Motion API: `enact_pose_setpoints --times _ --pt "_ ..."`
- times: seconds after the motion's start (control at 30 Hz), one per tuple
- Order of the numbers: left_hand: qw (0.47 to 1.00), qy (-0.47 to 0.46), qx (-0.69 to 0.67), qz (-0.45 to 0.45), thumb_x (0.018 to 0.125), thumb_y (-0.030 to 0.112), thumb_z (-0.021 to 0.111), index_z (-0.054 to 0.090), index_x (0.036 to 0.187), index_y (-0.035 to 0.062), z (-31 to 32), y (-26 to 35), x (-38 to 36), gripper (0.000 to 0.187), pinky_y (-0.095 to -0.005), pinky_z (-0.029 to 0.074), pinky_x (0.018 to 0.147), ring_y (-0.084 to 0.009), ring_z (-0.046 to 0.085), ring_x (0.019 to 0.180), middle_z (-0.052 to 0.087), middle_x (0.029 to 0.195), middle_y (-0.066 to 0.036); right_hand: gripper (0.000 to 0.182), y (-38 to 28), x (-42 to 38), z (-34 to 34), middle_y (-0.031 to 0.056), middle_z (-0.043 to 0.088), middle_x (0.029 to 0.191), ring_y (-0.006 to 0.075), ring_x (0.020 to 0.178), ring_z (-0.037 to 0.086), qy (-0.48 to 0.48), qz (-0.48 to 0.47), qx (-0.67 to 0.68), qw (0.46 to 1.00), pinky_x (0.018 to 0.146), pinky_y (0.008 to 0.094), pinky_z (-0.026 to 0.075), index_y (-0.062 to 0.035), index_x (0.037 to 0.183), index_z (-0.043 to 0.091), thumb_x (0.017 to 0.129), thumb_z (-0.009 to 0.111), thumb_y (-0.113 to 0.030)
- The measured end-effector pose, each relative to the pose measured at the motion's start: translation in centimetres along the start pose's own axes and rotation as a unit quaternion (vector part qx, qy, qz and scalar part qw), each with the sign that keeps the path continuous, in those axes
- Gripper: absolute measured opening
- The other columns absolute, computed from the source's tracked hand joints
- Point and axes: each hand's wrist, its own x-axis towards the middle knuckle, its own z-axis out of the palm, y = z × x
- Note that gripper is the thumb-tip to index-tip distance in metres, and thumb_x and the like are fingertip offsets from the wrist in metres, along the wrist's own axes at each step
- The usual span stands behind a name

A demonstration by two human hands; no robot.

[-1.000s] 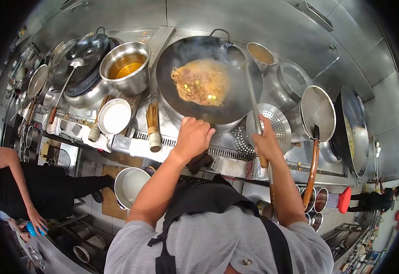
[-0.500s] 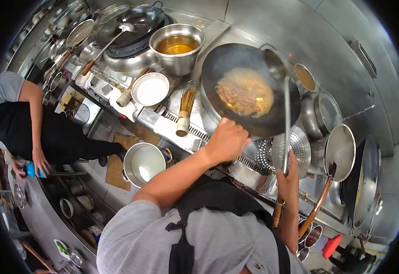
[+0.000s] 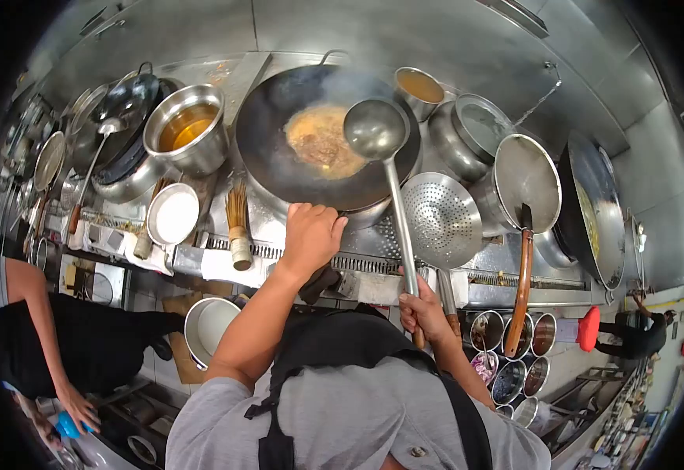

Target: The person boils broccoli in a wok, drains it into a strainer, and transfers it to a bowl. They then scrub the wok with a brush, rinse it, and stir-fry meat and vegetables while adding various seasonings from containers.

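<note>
A large dark wok [image 3: 267, 149] sits on the stove, with steaming brown broth and meat [image 3: 322, 145] in its middle. My left hand [image 3: 311, 235] is closed at the wok's near edge, over its handle, which it mostly hides. In my right hand [image 3: 426, 313] is the long handle of a metal ladle [image 3: 376, 129]; its bowl hangs over the right part of the wok. A perforated skimmer [image 3: 440, 219] rests just right of the ladle's handle.
Left of the wok stand a pot of yellow oil [image 3: 220, 125], a white-filled bowl [image 3: 173, 214] and a bamboo brush [image 3: 238, 235]. A strainer [image 3: 527, 180] and another wok [image 3: 610, 211] are at the right. A co-worker [image 3: 60, 337] stands at the left.
The view has turned right. The ladle's bowl has swung round, closer to the food. My left hand stays at the wok's near edge.
</note>
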Motion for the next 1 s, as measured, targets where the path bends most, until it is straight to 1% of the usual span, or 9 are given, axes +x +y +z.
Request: enact_pose_setpoints --times 0.2,0.3,0.37,0.53,0.67,0.73,0.8,0.9,1.0 --pt "1.0 -0.002 0.002 0.006 0.085 0.021 0.071 0.063 0.072 0.0067 1.2 -0.2 0.6 0.021 -0.043 0.039 0.078 -0.0314 0.056 0.071 0.062 0.071 -0.01 0.066 -4.5 2.6 -0.5 -0.0005 0.041 0.06 0.0087 0.041 0.04 -0.003 -0.051 -0.011 0.999 0.035 0.0249 0.035 -0.0124 0.15 0.031 0.091 0.059 -0.006" --pt "1.0 -0.003 0.01 0.004 0.084 0.021 0.071 0.062 0.072 0.0066 1.1 -0.3 0.5 0.021 -0.0427 0.04 0.079 -0.031 0.057 0.074 0.061 0.071 -0.009 0.068 -7.0 4.0 -0.9 -0.0007 0.043 0.059 0.0083 0.041 0.043 0.085 -0.056 -0.143 0.984 0.034 0.0246 0.035 -0.0115 0.151 0.03 0.09 0.06 -0.006" --pt "1.0 0.008 0.009 0.004 0.084 0.022 0.071 0.062 0.072 0.0065 1.1 -0.3 0.5 0.022 -0.0427 0.04 0.08 -0.0308 0.057 0.075 0.061 0.072 -0.009 0.059 -9.8 4.2 -1.3 -0.0003 0.049 0.062 0.0079 0.042 0.046 0.083 -0.065 -0.203 0.973 0.034 0.0256 0.038 -0.01 0.146 0.036 0.091 0.059 -0.006" --pt "1.0 0.005 0.021 -0.013 0.085 0.022 0.071 0.066 0.076 0.0071 1.2 -0.1 0.4 0.018 -0.0429 0.041 0.082 -0.0302 0.057 0.075 0.063 0.075 -0.008 0.063 -11.2 6.4 0.2 0.0002 0.049 0.063 0.0089 0.044 0.047 0.107 -0.064 -0.324 0.938 0.036 0.0264 0.04 -0.0115 0.149 0.03 0.093 0.059 -0.008" --pt "1.0 0.008 0.026 -0.014 0.085 0.022 0.072 0.066 0.077 0.0072 1.3 -0.1 0.3 0.018 -0.0428 0.041 0.082 -0.03 0.057 0.076 0.063 0.075 -0.008 0.057 -8.5 6.4 3.2 0.0005 0.05 0.069 0.0091 0.046 0.046 0.041 -0.004 -0.219 0.975 0.037 0.0268 0.039 -0.0125 0.146 0.033 0.095 0.059 -0.009" --pt "1.0 0.007 0.028 -0.012 0.085 0.022 0.072 0.066 0.077 0.0074 1.3 -0.2 0.1 0.018 -0.0429 0.041 0.082 -0.0299 0.057 0.076 0.063 0.075 -0.008 0.048 -9.0 4.7 3.4 0.0003 0.048 0.071 0.0083 0.046 0.044 -0.021 0.051 0.024 0.998 0.036 0.0262 0.038 -0.0113 0.143 0.039 0.098 0.056 -0.01" --pt "1.0 0.006 0.026 -0.007 0.085 0.022 0.072 0.066 0.076 0.0076 1.2 -0.2 0.2 0.018 -0.0432 0.041 0.081 -0.0297 0.057 0.075 0.063 0.075 -0.008 0.033 -9.3 4.0 1.8 -0.0003 0.045 0.072 0.007 0.046 0.041 -0.108 0.113 0.258 0.953 0.036 0.0246 0.035 -0.0091 0.135 0.05 0.102 0.049 -0.012" --pt "1.0 0.0 0.028 -0.01 0.084 0.022 0.072 0.065 0.075 0.0077 1.1 -0.1 0.4 0.018 -0.0436 0.041 0.08 -0.0302 0.058 0.075 0.062 0.074 -0.009 0.031 -9.7 3.1 1.8 -0.0003 0.046 0.073 0.0067 0.048 0.043 -0.139 0.101 0.303 0.937 0.038 0.022 0.035 -0.0116 0.128 0.047 0.098 0.055 -0.009" --pt "1.0 0.005 0.025 -0.001 0.084 0.02 0.071 0.064 0.074 0.0076 1.2 0.0 0.3 0.018 -0.0441 0.041 0.08 -0.0311 0.058 0.076 0.062 0.073 -0.009 0.04 -9.3 3.3 4.3 0.0 0.047 0.073 0.0085 0.046 0.043 -0.049 0.045 0.138 0.988 0.038 0.0253 0.036 -0.0088 0.136 0.045 0.098 0.055 -0.01"
